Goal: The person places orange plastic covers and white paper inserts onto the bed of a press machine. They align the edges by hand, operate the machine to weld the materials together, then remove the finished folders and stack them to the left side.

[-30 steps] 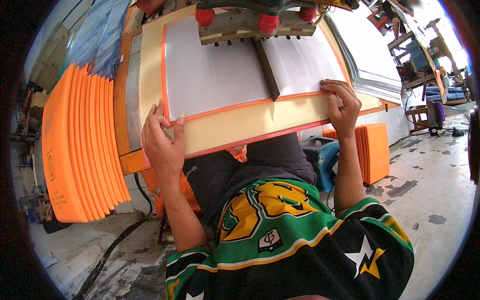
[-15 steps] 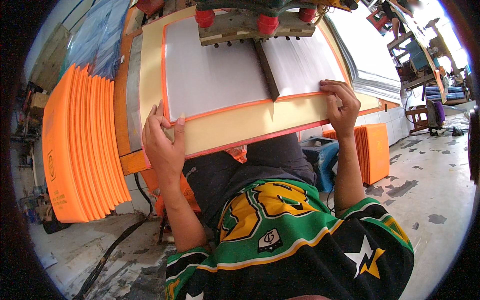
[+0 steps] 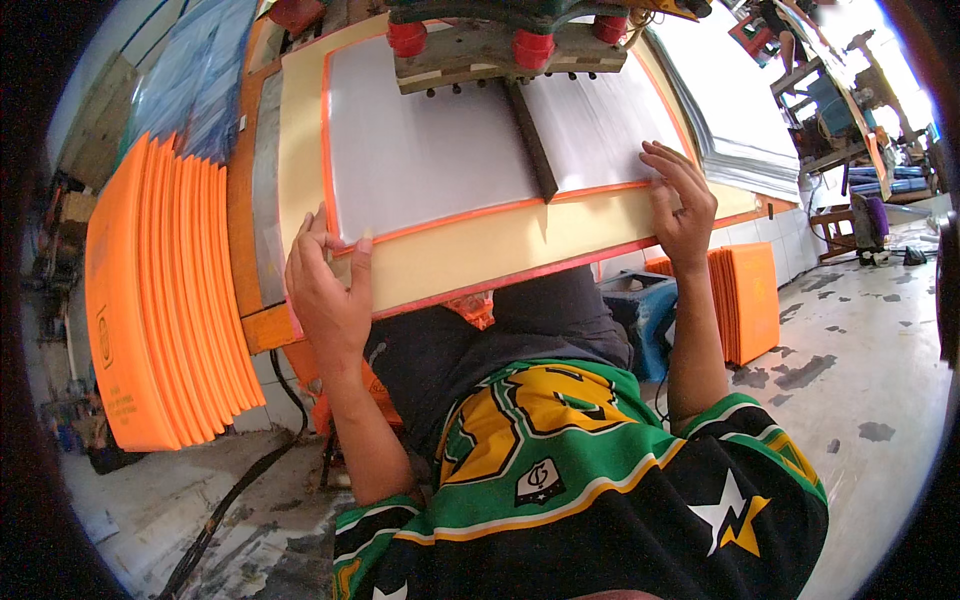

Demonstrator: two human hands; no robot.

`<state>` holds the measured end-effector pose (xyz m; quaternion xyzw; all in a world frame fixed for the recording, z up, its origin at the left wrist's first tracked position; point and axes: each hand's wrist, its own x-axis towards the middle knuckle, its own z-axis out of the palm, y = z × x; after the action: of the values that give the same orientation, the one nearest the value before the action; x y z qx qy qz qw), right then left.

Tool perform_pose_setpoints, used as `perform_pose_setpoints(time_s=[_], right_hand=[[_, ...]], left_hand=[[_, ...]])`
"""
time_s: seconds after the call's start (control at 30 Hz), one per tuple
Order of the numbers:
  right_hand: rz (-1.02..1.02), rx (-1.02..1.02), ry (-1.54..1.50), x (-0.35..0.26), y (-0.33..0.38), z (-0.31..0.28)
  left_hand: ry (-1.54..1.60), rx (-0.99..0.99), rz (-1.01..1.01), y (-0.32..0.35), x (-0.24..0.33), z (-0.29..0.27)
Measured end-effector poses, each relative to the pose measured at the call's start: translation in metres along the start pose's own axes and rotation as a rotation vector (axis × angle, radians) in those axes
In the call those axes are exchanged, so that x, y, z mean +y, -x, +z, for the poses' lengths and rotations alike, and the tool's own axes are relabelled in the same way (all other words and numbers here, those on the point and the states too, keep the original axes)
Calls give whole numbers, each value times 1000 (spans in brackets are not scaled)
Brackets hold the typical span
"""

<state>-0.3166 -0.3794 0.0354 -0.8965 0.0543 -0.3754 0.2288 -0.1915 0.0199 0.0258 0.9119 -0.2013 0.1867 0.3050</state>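
Observation:
An orange-bordered cover (image 3: 450, 222) lies flat on a cream board (image 3: 500, 250), with whitish, glossy sheets (image 3: 430, 150) over most of it. A dark narrow bar (image 3: 532, 140) runs down its middle, below a machine head (image 3: 510, 62) with red fittings. At the near left corner rests my left hand (image 3: 332, 285), its thumb by the orange border and its fingers along the side, spread apart. My right hand (image 3: 685, 210) is at the near right corner, fingers apart and slightly raised; whether the fingertips touch the cover I cannot tell. Neither hand grasps anything.
A thick stack of orange covers (image 3: 165, 290) stands at the left, beside blue plastic sheets (image 3: 195, 80). White sheets (image 3: 735, 110) are piled at the right. Below the board's right side are a blue container (image 3: 650, 315) and more orange covers (image 3: 745, 300) on the floor.
My right hand's fingers have lifted and straightened a little off the cover's near right corner. My left hand and the cover have hardly moved.

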Motion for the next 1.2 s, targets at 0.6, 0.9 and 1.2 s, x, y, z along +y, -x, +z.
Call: perform_pose_setpoints(time_s=[0.6, 0.9, 1.2], right_hand=[[35, -61, 28, -1, -2, 2], [29, -54, 48, -2, -4, 2], [45, -56, 29, 1, -1, 3]], left_hand=[[-83, 0, 114, -1, -2, -1], [-77, -2, 110, -1, -1, 0], [-72, -8, 90, 0, 1, 0]])
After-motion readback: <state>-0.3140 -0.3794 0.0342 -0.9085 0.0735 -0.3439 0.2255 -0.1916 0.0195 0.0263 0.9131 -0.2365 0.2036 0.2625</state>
